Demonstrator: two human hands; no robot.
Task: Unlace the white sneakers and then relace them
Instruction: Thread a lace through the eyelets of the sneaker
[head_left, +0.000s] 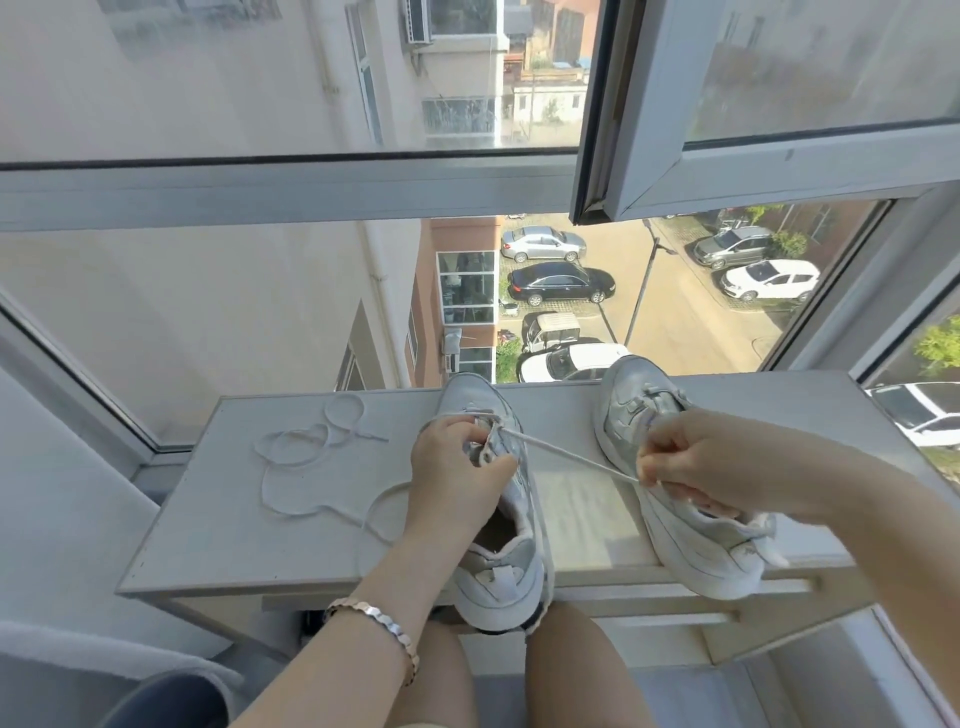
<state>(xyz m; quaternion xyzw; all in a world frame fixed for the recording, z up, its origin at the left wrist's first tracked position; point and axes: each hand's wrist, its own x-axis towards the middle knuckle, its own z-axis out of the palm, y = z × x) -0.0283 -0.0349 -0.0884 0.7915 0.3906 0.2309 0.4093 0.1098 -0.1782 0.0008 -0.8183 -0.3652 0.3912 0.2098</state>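
- Centrally on the small white table (218, 519), which stood against a window (311, 192), a white leather sneaker (511, 566) pointed its toe at the far edge, and its heel hung over the near edge.
- The left hand (457, 467) lay on that sneaker's upper. Its grip was curled round the eyelet flap toward the toe end, with the thumb on the near side.
- A white flat lace (571, 456) ran taut from the eyelets beside the left hand, above the bare table top, to the right hand (701, 462).
- The right hand's grip pinched the end of that lace between the thumb and curled fingers, and the hand was held over the other shoe.
- A second white sneaker (701, 556) stood nearer the table's right edge, apart from the first. Its toe was also toward the far edge and its heel past the near edge.
- A loose white lace (291, 467) lay in untidy loops on the left part of the table, with one curve running in beside the left forearm.
- A metal link bracelet (382, 621) sat on the left wrist.
- Beyond the far edge, parked cars (561, 283) showed through the glass below.
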